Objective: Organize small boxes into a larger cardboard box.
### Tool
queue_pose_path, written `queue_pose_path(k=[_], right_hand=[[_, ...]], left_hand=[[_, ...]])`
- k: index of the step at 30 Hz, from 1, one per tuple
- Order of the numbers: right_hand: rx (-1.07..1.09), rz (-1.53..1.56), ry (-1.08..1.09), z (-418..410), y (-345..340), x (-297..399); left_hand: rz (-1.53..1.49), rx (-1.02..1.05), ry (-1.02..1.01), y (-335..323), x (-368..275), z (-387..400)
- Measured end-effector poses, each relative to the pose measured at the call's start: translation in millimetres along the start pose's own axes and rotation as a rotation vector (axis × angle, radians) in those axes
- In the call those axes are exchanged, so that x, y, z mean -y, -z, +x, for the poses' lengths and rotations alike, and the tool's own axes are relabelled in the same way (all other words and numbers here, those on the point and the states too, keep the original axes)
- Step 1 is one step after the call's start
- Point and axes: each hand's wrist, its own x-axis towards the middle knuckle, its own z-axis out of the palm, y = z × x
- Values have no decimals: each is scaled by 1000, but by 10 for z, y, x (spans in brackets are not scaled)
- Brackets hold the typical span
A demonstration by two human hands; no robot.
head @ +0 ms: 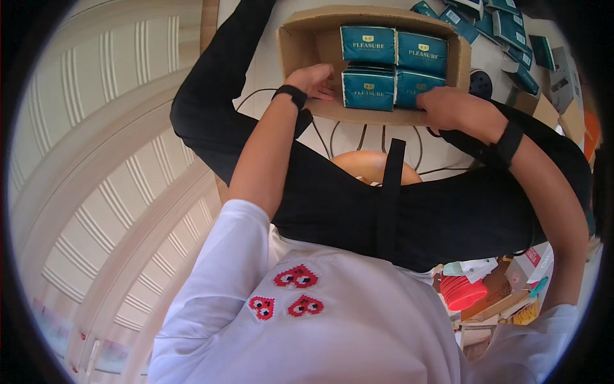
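Note:
An open cardboard carton stands before me, its opening facing me. Inside, teal printed packs, which look like tissue packs, sit in two columns: an upper left pack, an upper right pack, a lower left pack and a lower right pack. My left hand reaches into the carton's bare left part, fingers apart and holding nothing, a little left of the lower left pack. My right hand rests at the lower right pack's outer corner, over the carton's near edge; its fingertips are partly hidden.
More teal packs lie scattered on the pale floor beyond the carton at the right. A grey box is beside them. Dark cables and a round orange-brown object lie between my legs. Red round items sit at the lower right.

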Motion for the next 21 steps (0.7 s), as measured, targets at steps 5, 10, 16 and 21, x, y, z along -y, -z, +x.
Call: queue_pose_path(k=[5,10,16,21], right_hand=[[33,-76,-29,65,-89,-108],[75,-80,-35,95,-133,-175],[142,-108,-55,112,-84,-164],[132,-103,-62,102,-76,-144]], left_hand=[[-32,-45,-108,-189,115,624],[-319,144,-52,-302,150,865],[-615,309,-141,-398,269,621],[-760,296,-98,-514,265,690]])
